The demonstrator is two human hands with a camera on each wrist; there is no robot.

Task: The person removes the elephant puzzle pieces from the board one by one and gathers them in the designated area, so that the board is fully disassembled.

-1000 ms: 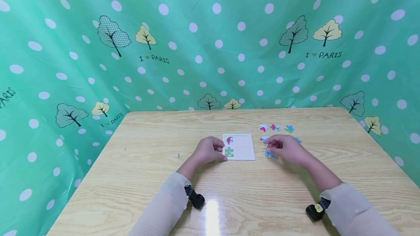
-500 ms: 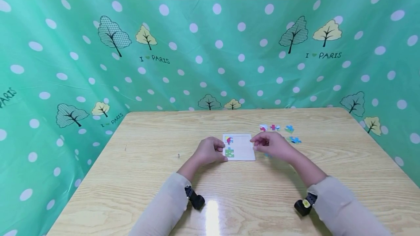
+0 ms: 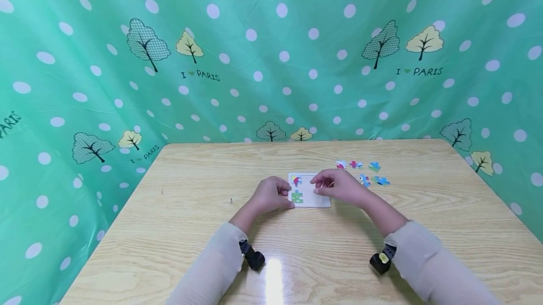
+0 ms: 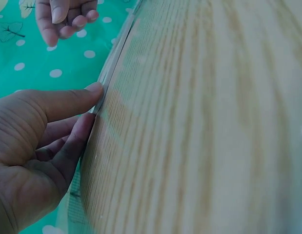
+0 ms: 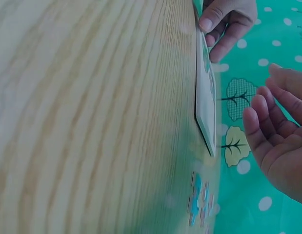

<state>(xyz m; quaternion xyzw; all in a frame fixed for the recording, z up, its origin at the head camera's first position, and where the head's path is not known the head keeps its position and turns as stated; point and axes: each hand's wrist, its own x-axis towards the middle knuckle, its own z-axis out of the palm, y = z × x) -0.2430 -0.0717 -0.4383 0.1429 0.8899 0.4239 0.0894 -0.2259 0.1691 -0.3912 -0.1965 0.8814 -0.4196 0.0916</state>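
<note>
A white puzzle board (image 3: 311,199) lies on the table, with a red-and-yellow picture piece (image 3: 296,181) and a green piece (image 3: 297,197) in its left side. My left hand (image 3: 271,194) grips the board's left edge between thumb and fingers. My right hand (image 3: 341,187) hovers over the board's right half, its fingers loosely bent. The right wrist view also shows this right hand (image 5: 282,126) above the board (image 5: 205,107), with no piece visible in its fingers.
Several loose jigsaw pieces lie right of the board, among them a pink-and-white piece (image 3: 341,164), a blue-and-green piece (image 3: 374,166) and a blue piece (image 3: 382,180). A green dotted curtain (image 3: 271,69) hangs behind the wooden table (image 3: 191,177).
My right hand has moved left from the loose pieces to above the board, uncovering a blue-and-red piece. The left hand has stayed on the board's edge.
</note>
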